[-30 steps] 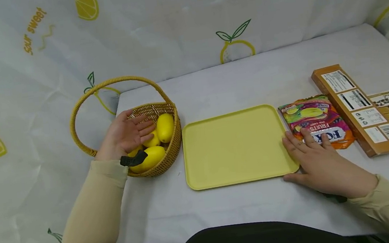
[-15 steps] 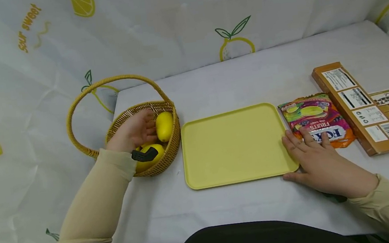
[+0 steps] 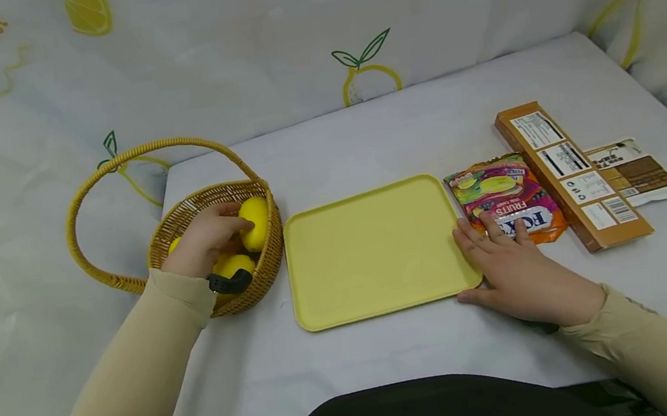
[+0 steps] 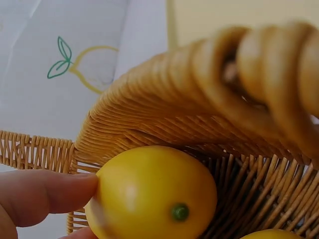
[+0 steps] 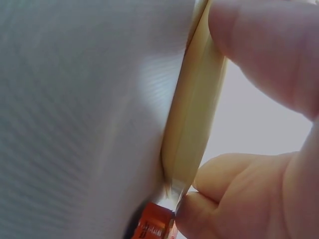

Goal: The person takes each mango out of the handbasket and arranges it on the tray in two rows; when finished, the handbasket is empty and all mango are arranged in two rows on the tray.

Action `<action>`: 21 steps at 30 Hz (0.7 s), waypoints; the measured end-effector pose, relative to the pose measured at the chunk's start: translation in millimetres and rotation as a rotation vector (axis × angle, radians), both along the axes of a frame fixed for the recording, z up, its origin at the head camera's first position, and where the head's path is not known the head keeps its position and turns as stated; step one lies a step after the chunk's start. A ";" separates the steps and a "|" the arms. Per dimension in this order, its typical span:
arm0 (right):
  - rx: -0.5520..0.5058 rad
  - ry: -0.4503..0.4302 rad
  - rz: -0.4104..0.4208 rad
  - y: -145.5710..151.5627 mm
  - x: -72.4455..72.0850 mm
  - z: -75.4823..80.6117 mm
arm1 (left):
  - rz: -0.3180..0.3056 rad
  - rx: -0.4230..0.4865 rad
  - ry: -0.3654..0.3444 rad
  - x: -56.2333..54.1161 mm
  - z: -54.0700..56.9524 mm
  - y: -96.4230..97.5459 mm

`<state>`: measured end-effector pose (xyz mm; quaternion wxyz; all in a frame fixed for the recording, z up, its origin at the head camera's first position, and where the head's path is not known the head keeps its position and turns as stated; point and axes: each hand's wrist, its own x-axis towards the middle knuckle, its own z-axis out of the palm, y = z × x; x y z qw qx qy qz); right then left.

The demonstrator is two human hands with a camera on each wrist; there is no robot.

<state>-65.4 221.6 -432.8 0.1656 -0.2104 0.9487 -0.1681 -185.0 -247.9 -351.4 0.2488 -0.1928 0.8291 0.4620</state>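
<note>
My left hand (image 3: 203, 241) reaches into the wicker basket (image 3: 274, 264) at the left and grips a yellow lemon (image 3: 256, 223) near its right wall. Up close in the left wrist view, digits meet the side of this lemon (image 4: 154, 191), whose green stem end faces the camera. More lemons (image 3: 234, 265) lie below the hand, partly hidden. At the right, my right hand (image 3: 520, 279) rests with spread, straight fingers over the near right corner of the yellow tray (image 3: 376, 251). Its fingertips overlap the candy bag (image 3: 497, 191); in the right wrist view the thumb touches the tray edge (image 5: 194, 109).
The basket's tall arched handle (image 3: 154, 147) leans left. Right of the candy bag lies a long brown box (image 3: 573, 172), with a brown and white packet (image 3: 642, 173) beyond it. A white cloth backdrop (image 3: 263, 43) rises behind the table.
My left hand has gone from open, palm up over the basket, down to the lemon by the right wall and taken hold of it. The right hand stays on the tray corner; the view has shifted.
</note>
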 end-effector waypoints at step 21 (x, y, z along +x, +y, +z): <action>-0.008 -0.008 -0.003 -0.2 1.3 2.1 | -0.009 0.113 0.023 10.0 17.6 -17.4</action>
